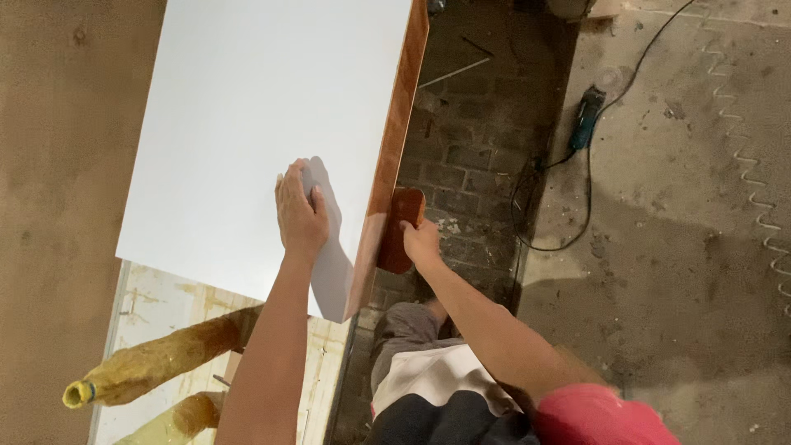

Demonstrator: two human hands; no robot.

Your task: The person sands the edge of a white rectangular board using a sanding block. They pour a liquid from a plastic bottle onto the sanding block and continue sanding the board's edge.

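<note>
Your forearms are filling the lower frame, and your left hand [300,216] is lying flat with fingers together and spread palm pressing down on the white panel [264,124], close to its right long edge and near its bottom corner. Your right hand [420,241] is gripping a reddish-brown block [400,229], fingers wrapped round its lower end, and is holding it against the brown edge strip [395,140] that is running down the panel's right side. The panel is resting on a pale bench [156,309] that is showing only below its lower edge, so much of the board appears to be overhanging the brick floor [470,156]; a hard push on the block could be tipping or sliding it, since only your palm is steadying it. The block is riding partly off the strip's face, so a slip could be carrying your knuckles down the sharp corner. A power tool [587,117] and its black cable [535,206] are lying loose on the concrete to your right, well apart but within a backward step, posing a trip risk.
</note>
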